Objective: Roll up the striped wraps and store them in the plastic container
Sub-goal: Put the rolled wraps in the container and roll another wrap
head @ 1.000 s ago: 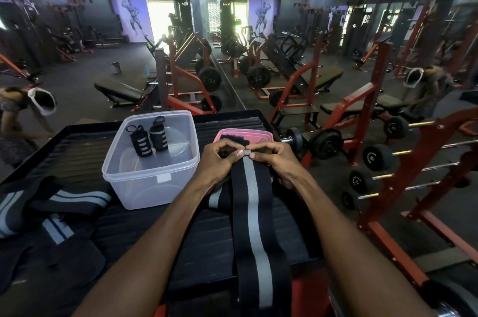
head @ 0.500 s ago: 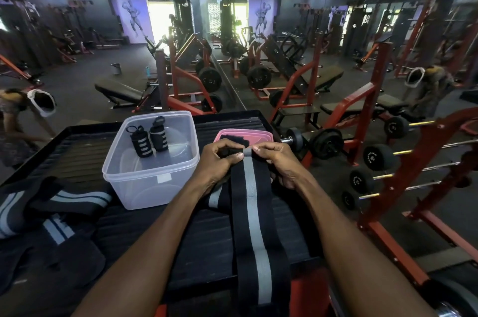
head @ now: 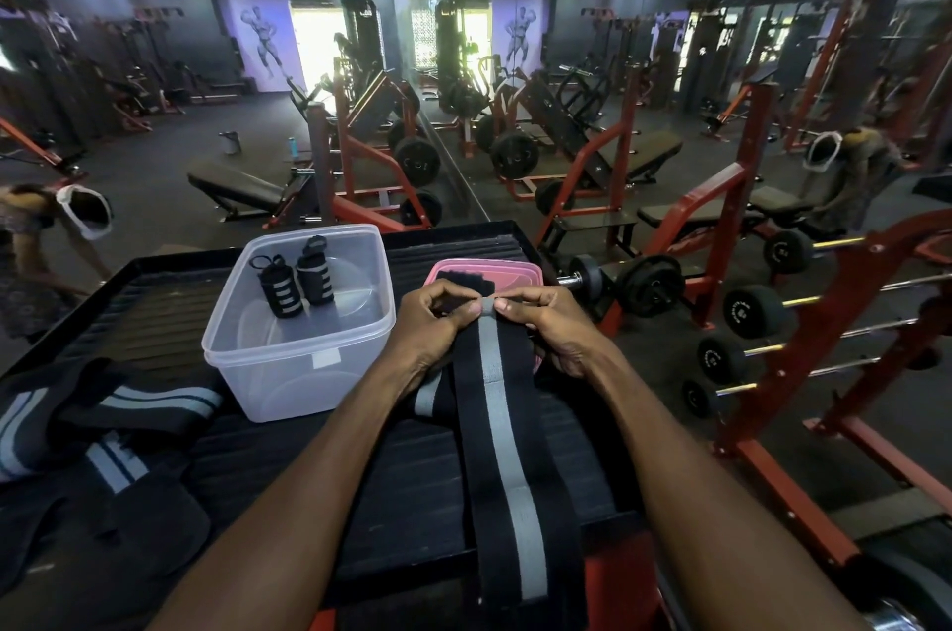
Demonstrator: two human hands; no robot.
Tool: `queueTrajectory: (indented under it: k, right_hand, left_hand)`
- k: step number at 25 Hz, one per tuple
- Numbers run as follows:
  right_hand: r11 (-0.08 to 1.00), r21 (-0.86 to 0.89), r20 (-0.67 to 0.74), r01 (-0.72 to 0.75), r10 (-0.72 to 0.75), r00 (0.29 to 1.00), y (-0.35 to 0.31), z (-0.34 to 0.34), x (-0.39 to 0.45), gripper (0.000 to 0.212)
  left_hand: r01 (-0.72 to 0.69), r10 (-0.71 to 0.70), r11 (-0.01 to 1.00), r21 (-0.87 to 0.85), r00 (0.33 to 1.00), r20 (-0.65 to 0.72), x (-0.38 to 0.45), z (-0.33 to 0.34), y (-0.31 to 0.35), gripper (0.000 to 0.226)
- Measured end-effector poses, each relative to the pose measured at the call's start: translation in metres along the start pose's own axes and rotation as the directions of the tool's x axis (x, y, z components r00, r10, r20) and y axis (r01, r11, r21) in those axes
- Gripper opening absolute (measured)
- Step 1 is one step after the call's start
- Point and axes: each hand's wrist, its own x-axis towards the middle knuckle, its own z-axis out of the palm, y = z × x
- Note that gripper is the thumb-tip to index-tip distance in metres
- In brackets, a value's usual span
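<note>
Your left hand [head: 430, 321] and right hand [head: 548, 329] both pinch the far end of the striped wrap [head: 507, 450], which runs toward you off the mat's [head: 360, 491] near edge, its far end over the pink lid [head: 515, 270]. The tub [head: 296, 321] stands at ten o'clock of your hands, just beside the left one (two rolled wraps [head: 293, 277] upright inside). Loose wraps [head: 103, 419] lie heaped at eight o'clock, well apart, and dumbbells [head: 646, 283] sit at two o'clock.

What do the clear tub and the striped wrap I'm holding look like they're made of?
The clear tub looks like translucent, slightly frosted plastic: the rolled wraps inside show through its walls. The striped wrap looks like matte woven elastic fabric, black with a grey stripe; it bends limply where both hands pinch it. The exact fibre can't be told.
</note>
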Motion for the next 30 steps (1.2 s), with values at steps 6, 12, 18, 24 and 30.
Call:
queueTrajectory:
  k: [6, 12, 18, 24, 30]
  right_hand:
    - [0.997, 0.014, -0.015, 0.069, -0.069, 0.997, -0.003, 0.0, -0.001, 0.029]
    - [0.998, 0.059, 0.023, -0.031, 0.03, 0.999, -0.005, -0.001, -0.001, 0.013]
    - [0.997, 0.053, -0.006, 0.05, -0.05, 0.999, -0.003, -0.001, -0.001, 0.016]
    - [0.998, 0.066, 0.005, -0.015, 0.014, 1.0, -0.013, 0.004, -0.011, 0.015]
    - [0.997, 0.082, -0.029, 0.01, -0.007, 1.0, -0.013, 0.004, -0.009, 0.024]
  left_hand:
    - [0.045, -0.037, 0.993, -0.105, 0.997, 0.072, -0.001, -0.002, -0.002, 0.016]
    - [0.001, 0.005, 0.99, -0.14, 0.999, 0.045, -0.003, 0.0, 0.0, 0.014]
    - [0.088, -0.071, 0.969, -0.231, 0.994, 0.083, -0.002, 0.001, 0.0, 0.017]
    - [0.019, -0.019, 0.991, -0.135, 1.0, 0.0, -0.003, 0.004, 0.0, 0.01]
    - [0.142, -0.131, 0.951, -0.273, 0.99, 0.055, 0.0, 0.003, -0.002, 0.018]
